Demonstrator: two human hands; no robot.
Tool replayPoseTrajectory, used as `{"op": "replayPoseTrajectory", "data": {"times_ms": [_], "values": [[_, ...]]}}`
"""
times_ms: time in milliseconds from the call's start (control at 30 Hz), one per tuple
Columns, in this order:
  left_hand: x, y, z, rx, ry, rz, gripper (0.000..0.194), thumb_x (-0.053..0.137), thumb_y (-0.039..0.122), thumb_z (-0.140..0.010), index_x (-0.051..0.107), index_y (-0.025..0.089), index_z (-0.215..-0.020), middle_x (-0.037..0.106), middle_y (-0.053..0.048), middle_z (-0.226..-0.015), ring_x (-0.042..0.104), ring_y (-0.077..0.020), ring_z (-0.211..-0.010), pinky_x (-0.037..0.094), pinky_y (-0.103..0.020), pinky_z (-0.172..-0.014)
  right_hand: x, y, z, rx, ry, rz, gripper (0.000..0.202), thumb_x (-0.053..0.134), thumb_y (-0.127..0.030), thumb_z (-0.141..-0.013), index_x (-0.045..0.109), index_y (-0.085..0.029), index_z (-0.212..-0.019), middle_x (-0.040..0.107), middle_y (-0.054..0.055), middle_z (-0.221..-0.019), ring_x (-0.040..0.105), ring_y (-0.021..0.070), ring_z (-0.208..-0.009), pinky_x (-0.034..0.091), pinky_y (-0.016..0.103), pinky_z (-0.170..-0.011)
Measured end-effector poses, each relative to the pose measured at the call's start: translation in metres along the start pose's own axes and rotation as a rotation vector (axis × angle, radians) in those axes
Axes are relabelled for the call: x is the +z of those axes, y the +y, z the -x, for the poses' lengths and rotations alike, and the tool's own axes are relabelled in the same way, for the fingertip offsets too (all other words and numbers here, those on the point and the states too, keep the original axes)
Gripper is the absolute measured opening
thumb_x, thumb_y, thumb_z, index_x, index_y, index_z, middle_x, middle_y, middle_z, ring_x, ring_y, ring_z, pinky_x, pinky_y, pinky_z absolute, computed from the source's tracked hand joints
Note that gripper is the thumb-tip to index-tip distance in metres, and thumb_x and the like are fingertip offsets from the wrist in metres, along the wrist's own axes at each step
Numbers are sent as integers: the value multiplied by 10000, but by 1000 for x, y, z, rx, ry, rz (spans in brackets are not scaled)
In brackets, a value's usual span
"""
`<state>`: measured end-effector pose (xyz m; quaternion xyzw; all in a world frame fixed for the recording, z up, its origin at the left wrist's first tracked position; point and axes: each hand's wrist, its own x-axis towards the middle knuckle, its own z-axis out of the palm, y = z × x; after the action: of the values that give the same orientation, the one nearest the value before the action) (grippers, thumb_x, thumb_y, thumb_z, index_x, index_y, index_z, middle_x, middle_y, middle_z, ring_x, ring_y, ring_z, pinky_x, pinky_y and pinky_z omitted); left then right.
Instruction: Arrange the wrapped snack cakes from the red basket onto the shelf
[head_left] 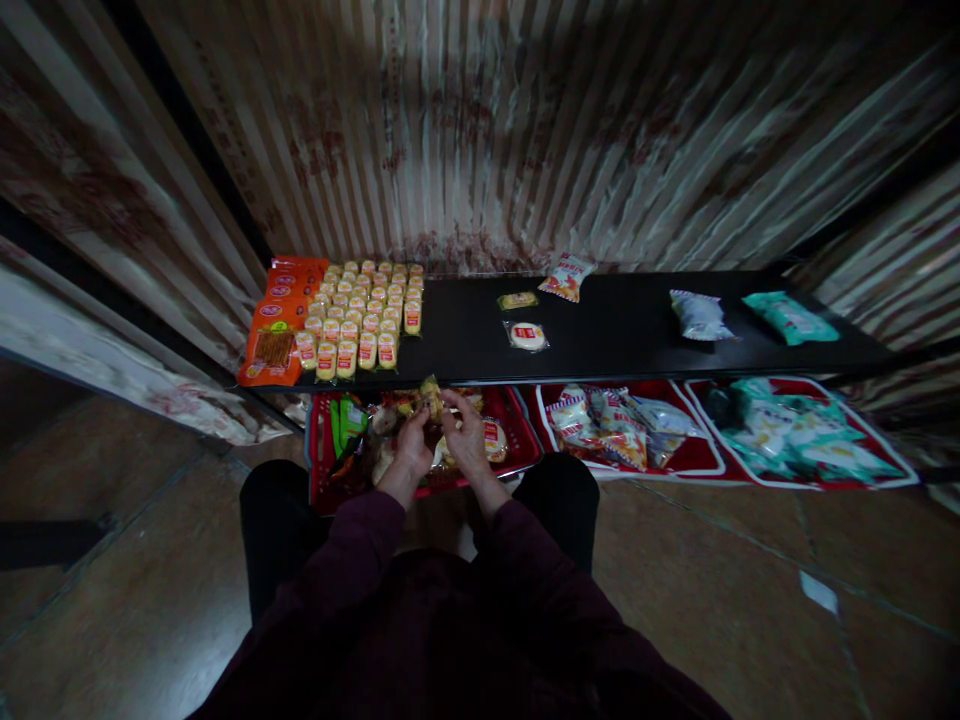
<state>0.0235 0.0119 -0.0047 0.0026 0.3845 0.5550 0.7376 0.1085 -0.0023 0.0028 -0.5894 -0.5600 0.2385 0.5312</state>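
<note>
While L hand (412, 447) & R hand (465, 435) meet over the L red basket (319, 445), a small yellow pkt (429, 395) is up at their fingertips, nr the front edge of the black shelf (465, 330). That basket has green pkts (349, 424) at its L end, plus round pale pkts (495, 440) & other mixed pkts, partly hidden by the hands. Mid basket (705, 457), red w/ white rim, holds white, red & blue snack bags (622, 425); R basket (840, 486), same type, holds teal & white bags (795, 430). L hand is part-closed, gripping the small yellow pkt, forearm coming up from lower L; R hand reaches in from lower R, fingers bent toward same pkt, can't tell if it grips too
</note>
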Motion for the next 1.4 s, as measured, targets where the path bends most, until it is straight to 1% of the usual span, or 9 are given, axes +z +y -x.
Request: {"op": "replayPoseTrajectory", "data": {"times_ms": [133,300,367,567,733,867,1100,1267,1400], "values": [[3,0,2,-81,59,6,87,562,91,-774,628,137,-741,648,-29,-668,613,-123,-660,489,-252,-736,-1,-2,0,-35,-14,15,289,478,-198,-815,655,-205,-1043,684,74,-1032,617,209,-971,487,385,-902],[6,-2,-1,-78,167,9,152,508,90,-819,603,144,-713,612,-12,-641,575,-100,-605,489,-231,-692,-3,-1,0,-124,-21,56,245,487,-221,-850,679,-228,-1003,688,60,-1053,607,201,-1026,459,389,-959],[7,-3,-3,-84,184,5,164,493,91,-826,595,144,-709,608,-9,-649,561,-90,-590,481,-218,-672,-4,-2,0,-156,-35,85,231,504,-241,-858,682,-227,-1005,687,65,-1060,603,201,-1039,453,391,-970],[11,-4,-7,-108,134,-10,131,512,101,-777,585,152,-681,589,-5,-621,586,-110,-657,490,-229,-709,-9,-6,-2,-235,-143,247,285,521,-260,-864,652,-227,-1114,625,74,-1215,543,219,-1133,422,428,-1010],[12,-5,-9,-99,87,14,71,560,106,-721,602,154,-690,625,-26,-663,614,-135,-742,500,-250,-751,-11,-8,-2,-266,-171,311,332,471,-201,-876,631,-240,-1165,603,64,-1251,523,219,-1152,410,447,-1019],[8,-5,-11,-92,45,22,63,566,119,-727,619,148,-706,654,-41,-733,623,-137,-794,493,-249,-781,-13,-9,-4,-292,-166,343,319,451,-209,-894,634,-216,-1155,619,75,-1231,530,217,-1151,385,444,-1043],[5,-1,-12,-63,-4,9,41,604,114,-686,614,154,-694,649,-25,-731,619,-126,-781,478,-236,-786,-14,-9,-7,-260,-131,348,293,515,-330,-885,647,-197,-1111,640,95,-1181,534,237,-1125,407,434,-1017],[11,6,-4,-15,-6,-40,76,639,175,-704,640,162,-779,659,-28,-748,619,-139,-748,480,-261,-764,-11,-5,-11,-209,-78,307,274,486,-280,-884,635,-212,-1103,644,99,-1143,543,239,-1100,419,444,-986],[19,13,6,42,-28,-64,162,622,142,-704,653,187,-856,680,-25,-815,625,-145,-788,477,-267,-780,-10,-4,-13,-177,-41,302,277,462,-242,-874,626,-194,-1092,647,111,-1109,549,247,-1067,423,446,-966]]}}
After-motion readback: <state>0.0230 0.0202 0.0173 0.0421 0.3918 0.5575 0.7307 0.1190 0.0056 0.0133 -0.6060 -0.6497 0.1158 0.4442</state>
